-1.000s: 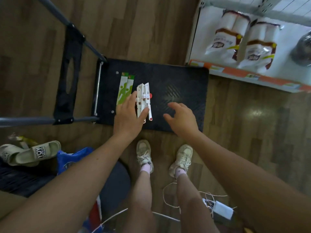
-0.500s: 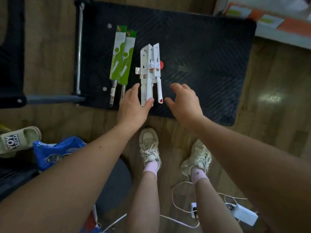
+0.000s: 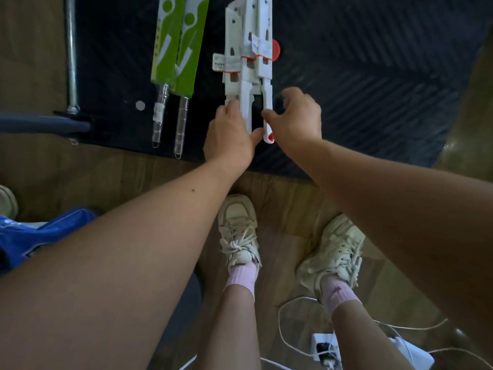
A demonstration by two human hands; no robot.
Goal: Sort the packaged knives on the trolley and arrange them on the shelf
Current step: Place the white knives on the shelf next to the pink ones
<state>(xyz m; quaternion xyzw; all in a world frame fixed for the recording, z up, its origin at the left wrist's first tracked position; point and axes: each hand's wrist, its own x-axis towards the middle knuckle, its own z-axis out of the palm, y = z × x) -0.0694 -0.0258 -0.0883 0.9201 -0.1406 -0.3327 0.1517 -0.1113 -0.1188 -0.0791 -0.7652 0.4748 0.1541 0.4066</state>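
Knives were laid in two groups on the black trolley [image 3: 373,89], all lengthwise with handles toward the near edge. The white knives [image 3: 248,49], three packs overlapped side by side and tagged across the middle, were placed near the centre. The green knives [image 3: 176,49], two packs with clear handles, were set just to their left, apart from them. The left hand [image 3: 229,137] was curled over the two left white handles, fingers on top and thumb pressed against the near end of the middle handle. The right hand [image 3: 296,118] was arched beside the red-tipped right handle, its thumb touching that handle; whether the fingers had closed on it could not be told. Pale shoes [image 3: 237,228] were planted on the wooden floor [image 3: 280,204] near the trolley, and a blue bag [image 3: 48,231] was seen at the near left.
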